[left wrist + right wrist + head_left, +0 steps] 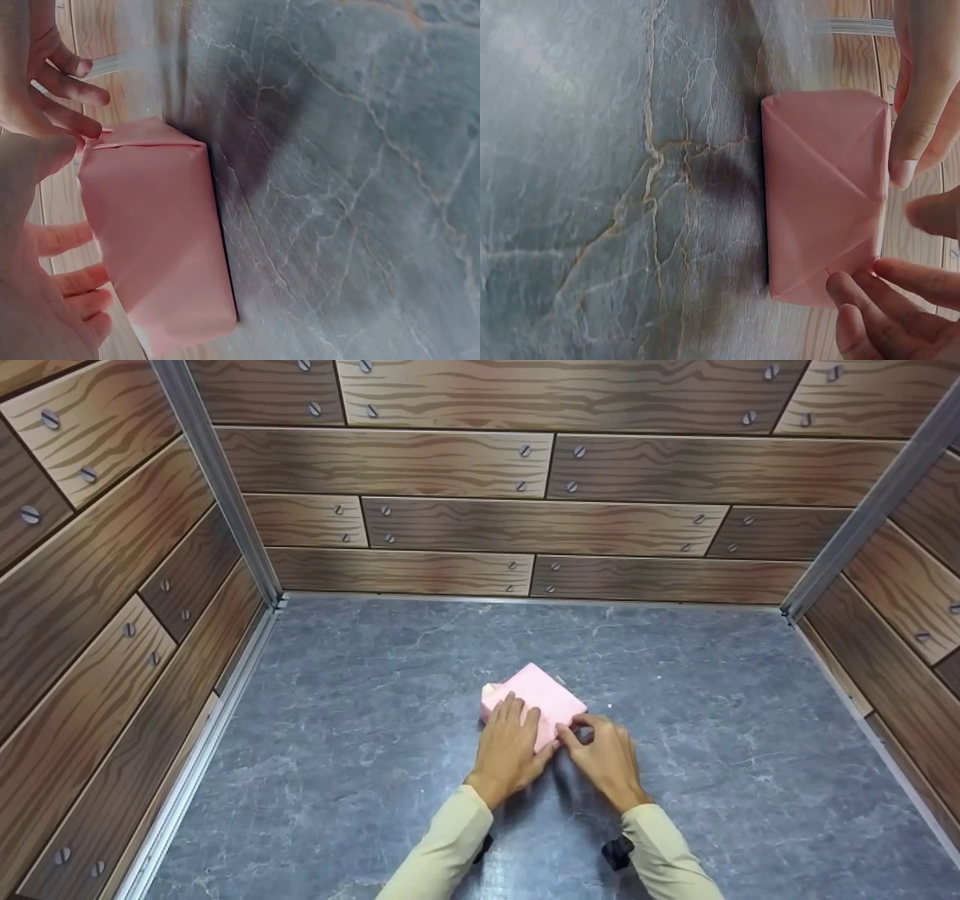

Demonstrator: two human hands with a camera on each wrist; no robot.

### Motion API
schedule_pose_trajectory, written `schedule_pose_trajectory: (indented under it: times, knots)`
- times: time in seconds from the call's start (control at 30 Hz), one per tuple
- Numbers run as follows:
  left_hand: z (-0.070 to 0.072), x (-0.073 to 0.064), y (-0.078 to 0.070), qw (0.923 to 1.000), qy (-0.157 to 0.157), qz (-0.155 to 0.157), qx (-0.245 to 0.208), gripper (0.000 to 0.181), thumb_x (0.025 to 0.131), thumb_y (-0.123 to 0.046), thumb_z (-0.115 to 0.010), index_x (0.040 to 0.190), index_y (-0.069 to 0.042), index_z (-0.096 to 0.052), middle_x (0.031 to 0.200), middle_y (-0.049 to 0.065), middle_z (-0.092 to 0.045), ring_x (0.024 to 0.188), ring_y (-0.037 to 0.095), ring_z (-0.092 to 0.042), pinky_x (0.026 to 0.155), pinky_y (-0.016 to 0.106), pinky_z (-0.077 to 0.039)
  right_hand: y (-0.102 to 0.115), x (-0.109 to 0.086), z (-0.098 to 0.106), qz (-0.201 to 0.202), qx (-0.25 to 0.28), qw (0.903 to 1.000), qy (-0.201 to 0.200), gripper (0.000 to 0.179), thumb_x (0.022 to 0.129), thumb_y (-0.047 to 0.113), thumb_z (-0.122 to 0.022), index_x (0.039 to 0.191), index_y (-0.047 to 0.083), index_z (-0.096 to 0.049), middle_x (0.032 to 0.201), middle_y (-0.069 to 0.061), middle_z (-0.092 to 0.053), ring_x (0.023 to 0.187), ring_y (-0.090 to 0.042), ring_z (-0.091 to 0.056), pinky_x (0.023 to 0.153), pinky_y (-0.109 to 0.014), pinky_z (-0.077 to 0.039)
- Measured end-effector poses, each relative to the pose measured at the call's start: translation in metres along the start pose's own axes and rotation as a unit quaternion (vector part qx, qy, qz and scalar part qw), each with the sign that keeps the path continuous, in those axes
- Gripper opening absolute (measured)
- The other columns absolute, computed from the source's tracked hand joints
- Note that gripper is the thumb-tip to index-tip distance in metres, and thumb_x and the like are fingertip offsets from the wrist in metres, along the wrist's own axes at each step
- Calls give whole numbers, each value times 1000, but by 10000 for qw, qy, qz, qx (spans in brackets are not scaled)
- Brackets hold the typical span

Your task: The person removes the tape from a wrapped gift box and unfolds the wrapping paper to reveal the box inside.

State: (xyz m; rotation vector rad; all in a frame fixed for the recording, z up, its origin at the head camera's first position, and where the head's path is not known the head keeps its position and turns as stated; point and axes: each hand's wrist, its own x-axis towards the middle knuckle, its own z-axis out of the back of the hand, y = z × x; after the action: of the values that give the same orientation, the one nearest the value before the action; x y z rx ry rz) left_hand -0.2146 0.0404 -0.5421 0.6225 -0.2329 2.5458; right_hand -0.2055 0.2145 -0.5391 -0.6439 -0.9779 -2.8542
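A box wrapped in pink paper [541, 690] lies on the grey marbled surface, with a pale patch at its left end in the head view. My left hand [506, 750] rests on its top, fingers spread and fairly straight, thumb towards the near edge. At the near right corner, my right hand [606, 754] pinches the paper edge between thumb and curled index finger. The left wrist view shows a long pink side of the box [157, 232] with a folded strip along one end. Diagonal creases cross the side [817, 180] in the right wrist view.
Plank-patterned walls [450, 521] with printed screws stand at the back and both sides. Metal strips [225, 480] run along the corners and the foot of the walls. Black wrist straps [619, 853] show at the light sleeves [667, 847].
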Motion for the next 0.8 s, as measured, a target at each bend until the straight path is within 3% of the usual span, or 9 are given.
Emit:
schedule_pose_trajectory:
  times: [0.27,0.47,0.8]
  knots:
    - [0,-3,3,9991,-211,-1,-380,42,94,-41,-65,120,-8,-67,121,17,-62,125,36,-56,109,46,-43,0,5,-4,-127,-65,9990,418,53,86,33,-81,118,-7,-68,112,-24,-70,102,-43,-67,85,-57,-53]
    - [0,-3,8,9973,-290,-18,-671,30,94,-28,-66,117,-9,-70,117,13,-60,114,29,-56,104,43,-45,-2,10,-7,-53,199,9982,555,55,87,25,-80,124,-11,-63,114,-27,-67,103,-42,-67,88,-55,-53]
    - [4,1,13,9969,214,-15,-758,32,99,-24,-61,126,-8,-68,133,14,-61,129,34,-53,112,45,-41,-7,14,-8,9,700,9955,633,43,91,14,-77,123,-10,-65,115,-27,-69,98,-40,-69,85,-54,-55]
